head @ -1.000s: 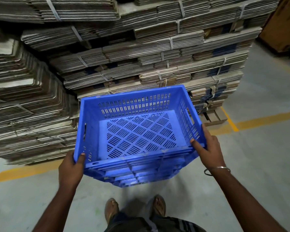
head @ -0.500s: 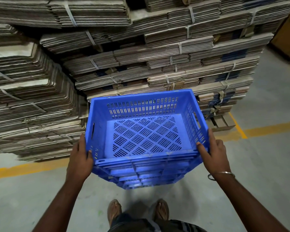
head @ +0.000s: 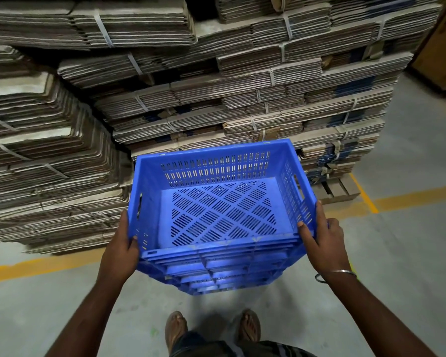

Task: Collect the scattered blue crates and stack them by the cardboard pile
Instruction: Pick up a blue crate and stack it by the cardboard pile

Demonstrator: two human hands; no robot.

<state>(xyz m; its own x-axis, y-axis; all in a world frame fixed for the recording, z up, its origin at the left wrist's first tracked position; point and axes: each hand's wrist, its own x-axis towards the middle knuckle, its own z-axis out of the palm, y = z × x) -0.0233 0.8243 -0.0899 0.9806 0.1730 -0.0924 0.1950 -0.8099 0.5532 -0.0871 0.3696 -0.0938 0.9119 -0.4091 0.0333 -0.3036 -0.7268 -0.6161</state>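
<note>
We judge this the carrying step: the blue crate (head: 222, 210) is held clear of the floor (head: 397, 253), right in front of the cardboard pile (head: 216, 94). Our left hand (head: 120, 249) grips its left near corner, thumb over the rim; our right hand (head: 322, 244) grips the right near corner the same way. The crate sits between both grips, tilted slightly away. Next we would lower it level beside the pile, watching our feet (head: 175, 328) below

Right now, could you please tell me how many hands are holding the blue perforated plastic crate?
2. The left hand grips the blue perforated plastic crate at its near left corner; the right hand grips its near right corner.
</note>
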